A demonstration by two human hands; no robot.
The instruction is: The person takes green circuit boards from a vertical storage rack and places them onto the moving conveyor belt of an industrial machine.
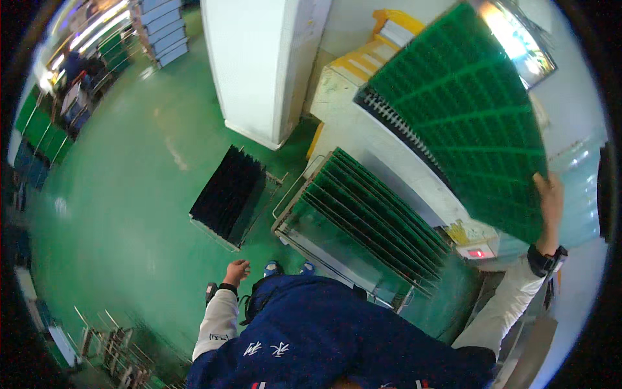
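My right hand (pixel 551 204) grips the near right edge of a large green circuit-board panel (pixel 463 110). The panel stands tilted over a white machine (pixel 359 117), its lower long side along a black toothed strip (pixel 402 129). The thumb shows on the panel's face; the other fingers are partly hidden behind it. My left hand (pixel 238 272) hangs beside my body, fingers curled in with nothing visible in them. Between my body and the machine, a metal rack cart (pixel 282 230) holds several similar green panels (pixel 369 214) on edge.
A low rack of dark upright boards (pixel 227 194) stands on the green floor left of the cart. Beyond it rises a white cabinet (pixel 253 65). A lit screen (pixel 515 39) is at the far right. Wooden-looking racks (pixel 113 353) stand at the lower left, stacked blue crates (pixel 162 32) farther back.
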